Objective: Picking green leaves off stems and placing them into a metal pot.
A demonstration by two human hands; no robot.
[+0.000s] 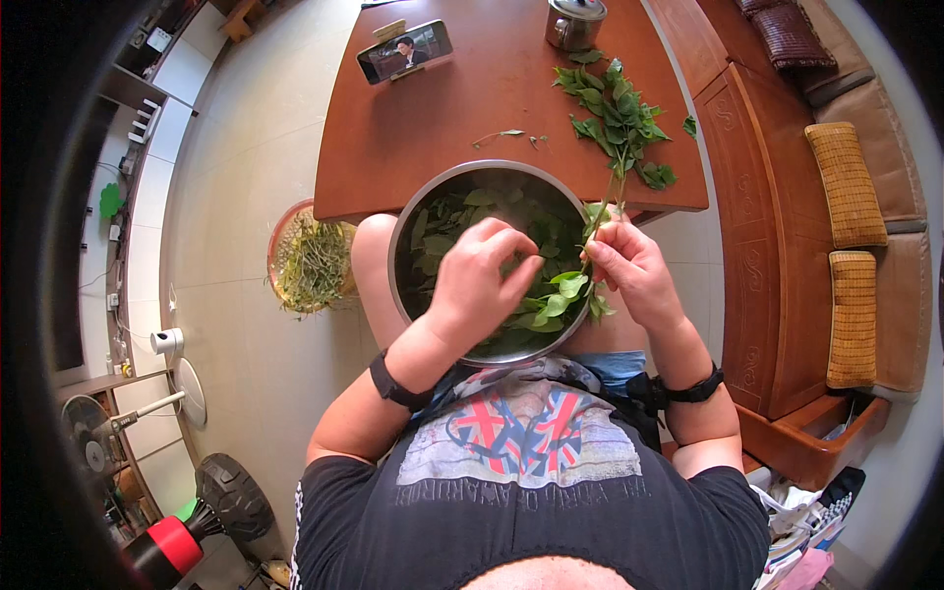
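My left hand (490, 269) hovers over a round metal pot (483, 167) resting on my lap. Its thumb and bent fingers stand slightly apart, with nothing visible between them. Loose green leaves (435, 247) lie inside the pot. At the pot's right rim, my right hand (634, 269) pinches a leafy green stem (599, 221) between thumb and fingers. Bright leaves (560, 299) on its lower part hang over the pot's inside edge. Just beyond that hand, a bunch of leafy stems (619, 110) lies on the wooden table (442, 140); where the held stem ends among them is unclear.
A phone (405, 51) on a stand and a lidded metal mug (577, 23) stand on the table. Small leaf scraps (509, 133) lie nearer the pot. On the floor at left is a basket (276, 228) of bare stems. A wooden sofa (752, 221) runs along the right.
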